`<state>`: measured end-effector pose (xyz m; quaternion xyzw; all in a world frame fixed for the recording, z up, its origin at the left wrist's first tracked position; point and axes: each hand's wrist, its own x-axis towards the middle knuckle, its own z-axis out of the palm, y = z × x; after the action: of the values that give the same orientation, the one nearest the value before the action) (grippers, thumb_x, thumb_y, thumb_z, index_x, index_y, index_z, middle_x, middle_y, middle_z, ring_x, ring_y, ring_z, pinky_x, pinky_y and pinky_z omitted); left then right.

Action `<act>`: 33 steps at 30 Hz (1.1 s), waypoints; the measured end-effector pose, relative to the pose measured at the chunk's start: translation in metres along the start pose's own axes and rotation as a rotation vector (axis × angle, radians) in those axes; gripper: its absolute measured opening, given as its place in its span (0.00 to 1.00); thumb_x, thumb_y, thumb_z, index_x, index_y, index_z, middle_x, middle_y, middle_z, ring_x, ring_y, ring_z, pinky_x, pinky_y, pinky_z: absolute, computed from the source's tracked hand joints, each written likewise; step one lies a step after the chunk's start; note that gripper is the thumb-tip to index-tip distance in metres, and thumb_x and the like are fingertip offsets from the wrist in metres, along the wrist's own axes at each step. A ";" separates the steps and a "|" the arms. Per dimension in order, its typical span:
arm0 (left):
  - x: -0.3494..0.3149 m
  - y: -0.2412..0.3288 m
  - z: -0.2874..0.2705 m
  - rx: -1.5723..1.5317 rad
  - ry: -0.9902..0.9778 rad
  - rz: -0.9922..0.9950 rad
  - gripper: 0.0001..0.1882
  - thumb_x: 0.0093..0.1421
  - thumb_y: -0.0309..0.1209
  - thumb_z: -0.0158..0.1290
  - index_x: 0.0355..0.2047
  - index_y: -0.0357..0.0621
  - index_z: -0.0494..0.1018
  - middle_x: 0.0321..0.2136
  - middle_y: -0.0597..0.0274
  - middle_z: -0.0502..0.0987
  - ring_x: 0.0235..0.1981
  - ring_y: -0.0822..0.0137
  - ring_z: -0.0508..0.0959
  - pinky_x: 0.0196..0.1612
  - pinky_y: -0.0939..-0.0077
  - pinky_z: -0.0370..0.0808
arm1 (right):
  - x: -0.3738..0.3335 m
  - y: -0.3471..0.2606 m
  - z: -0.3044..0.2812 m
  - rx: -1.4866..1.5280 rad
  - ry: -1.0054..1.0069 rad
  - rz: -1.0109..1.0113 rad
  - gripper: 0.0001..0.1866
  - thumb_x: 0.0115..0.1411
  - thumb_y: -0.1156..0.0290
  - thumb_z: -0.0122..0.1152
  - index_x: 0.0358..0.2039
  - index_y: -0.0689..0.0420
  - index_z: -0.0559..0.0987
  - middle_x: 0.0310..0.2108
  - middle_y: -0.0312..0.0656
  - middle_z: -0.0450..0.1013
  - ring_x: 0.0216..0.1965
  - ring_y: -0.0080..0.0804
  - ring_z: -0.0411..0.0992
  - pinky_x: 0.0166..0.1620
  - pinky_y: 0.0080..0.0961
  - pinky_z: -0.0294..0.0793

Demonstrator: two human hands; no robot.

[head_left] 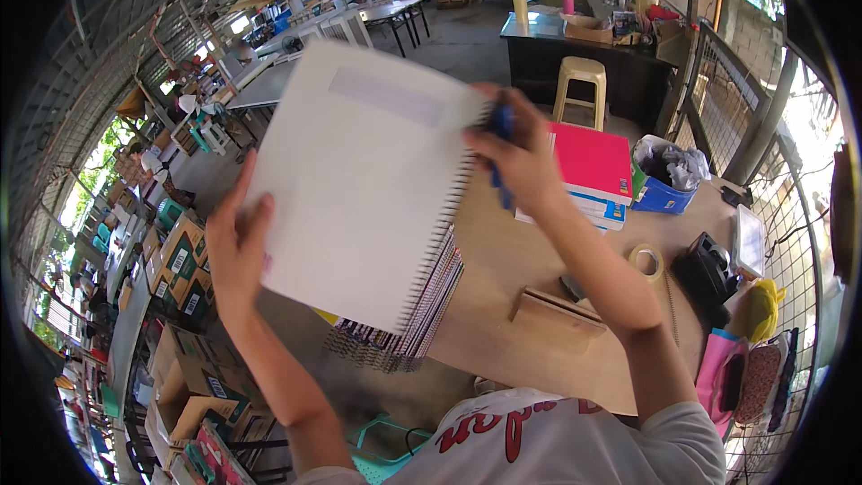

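Note:
A white-backed spiral notebook is raised in front of me, tilted, its black coil along the right edge. My left hand grips its left edge, thumb on the near face and fingers behind. At the upper end of the coil, my right hand is closed round a blue-handled hand tool, blurred, its exact kind unclear. That hand also touches the notebook's corner. Beneath the notebook, a stack of spiral notebooks sits at the table's left edge, partly hidden.
On the wooden table are red-covered books, a blue bin of plastic bags, a tape roll, a wooden piece and a black tape dispenser. Wire mesh borders the right; cardboard boxes stand left. Other people sit farther off.

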<state>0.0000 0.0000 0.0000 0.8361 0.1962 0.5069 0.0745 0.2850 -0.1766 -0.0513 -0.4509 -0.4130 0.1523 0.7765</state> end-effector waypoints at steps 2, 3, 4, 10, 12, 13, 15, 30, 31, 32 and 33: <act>0.015 -0.036 -0.018 -0.128 -0.374 -0.381 0.27 0.63 0.35 0.57 0.62 0.51 0.72 0.38 0.57 0.82 0.20 0.78 0.70 0.25 0.82 0.70 | 0.007 0.021 0.028 -0.112 -0.019 0.165 0.27 0.54 0.71 0.67 0.52 0.68 0.72 0.35 0.47 0.76 0.27 0.33 0.73 0.34 0.32 0.75; 0.003 -0.048 -0.011 -0.146 -0.357 -0.394 0.27 0.63 0.35 0.57 0.62 0.51 0.72 0.38 0.57 0.82 0.20 0.78 0.70 0.25 0.82 0.70 | 0.005 0.043 0.036 -0.134 -0.036 0.164 0.27 0.54 0.71 0.67 0.52 0.68 0.72 0.35 0.47 0.76 0.27 0.33 0.73 0.34 0.32 0.75; 0.005 -0.050 -0.008 0.033 -0.525 -0.557 0.26 0.64 0.35 0.56 0.62 0.48 0.71 0.38 0.56 0.81 0.22 0.78 0.71 0.28 0.80 0.71 | -0.003 0.067 0.043 -0.397 0.001 0.060 0.27 0.53 0.68 0.68 0.50 0.69 0.73 0.38 0.50 0.75 0.32 0.37 0.74 0.38 0.34 0.74; -0.059 -0.144 0.009 0.134 -0.499 -0.428 0.24 0.66 0.36 0.54 0.62 0.48 0.71 0.46 0.49 0.81 0.41 0.68 0.79 0.46 0.74 0.74 | -0.016 0.127 0.067 -0.522 0.060 0.117 0.32 0.50 0.58 0.71 0.51 0.65 0.76 0.40 0.49 0.70 0.43 0.44 0.71 0.50 0.34 0.70; -0.060 -0.147 0.014 -0.043 -0.495 -0.553 0.24 0.66 0.38 0.54 0.62 0.49 0.71 0.50 0.47 0.80 0.48 0.64 0.80 0.52 0.73 0.73 | -0.016 0.124 0.066 -0.527 0.060 0.161 0.31 0.51 0.57 0.71 0.50 0.65 0.76 0.40 0.49 0.71 0.42 0.43 0.72 0.49 0.34 0.70; -0.060 -0.143 0.016 -0.029 -0.488 -0.487 0.23 0.66 0.38 0.54 0.61 0.49 0.72 0.52 0.48 0.79 0.51 0.62 0.79 0.54 0.72 0.72 | -0.017 0.123 0.063 -0.517 0.052 0.170 0.31 0.51 0.57 0.71 0.50 0.65 0.76 0.41 0.49 0.71 0.43 0.44 0.72 0.50 0.35 0.71; -0.057 -0.131 0.016 -0.019 -0.480 -0.419 0.23 0.66 0.38 0.54 0.61 0.49 0.72 0.54 0.48 0.78 0.54 0.59 0.79 0.56 0.72 0.72 | -0.019 0.122 0.057 -0.493 0.036 0.185 0.31 0.52 0.57 0.70 0.50 0.66 0.75 0.42 0.50 0.71 0.45 0.47 0.72 0.51 0.38 0.71; -0.142 0.101 0.163 -1.192 -0.862 -0.046 0.22 0.56 0.26 0.65 0.51 0.37 0.75 0.50 0.50 0.79 0.49 0.60 0.79 0.51 0.70 0.76 | -0.286 0.126 -0.286 -1.600 0.479 0.537 0.37 0.49 0.61 0.75 0.58 0.58 0.73 0.46 0.57 0.69 0.52 0.58 0.64 0.54 0.49 0.68; -0.135 0.112 0.216 -1.164 -0.808 -0.327 0.21 0.59 0.27 0.63 0.52 0.37 0.75 0.49 0.54 0.79 0.48 0.65 0.79 0.51 0.73 0.76 | -0.320 0.132 -0.307 -1.594 0.530 0.793 0.40 0.48 0.60 0.76 0.60 0.59 0.70 0.48 0.59 0.68 0.54 0.59 0.63 0.54 0.50 0.67; -0.135 0.096 0.278 -1.137 -0.721 -0.571 0.20 0.61 0.28 0.62 0.53 0.37 0.75 0.49 0.56 0.79 0.48 0.70 0.79 0.50 0.76 0.75 | -0.340 0.141 -0.313 -1.639 0.534 0.808 0.41 0.48 0.60 0.75 0.62 0.57 0.68 0.49 0.58 0.66 0.55 0.58 0.62 0.54 0.52 0.67; -0.127 0.081 0.338 -1.112 -0.591 -0.594 0.21 0.62 0.30 0.61 0.54 0.36 0.74 0.46 0.59 0.80 0.46 0.72 0.79 0.47 0.77 0.75 | -0.366 0.153 -0.328 -1.744 0.502 0.740 0.41 0.49 0.61 0.75 0.62 0.56 0.69 0.49 0.58 0.66 0.55 0.57 0.61 0.54 0.51 0.67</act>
<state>0.2645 -0.1001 -0.2384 0.6878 0.0992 0.2414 0.6773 0.3368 -0.5037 -0.4451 -0.9869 -0.0359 -0.0729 0.1395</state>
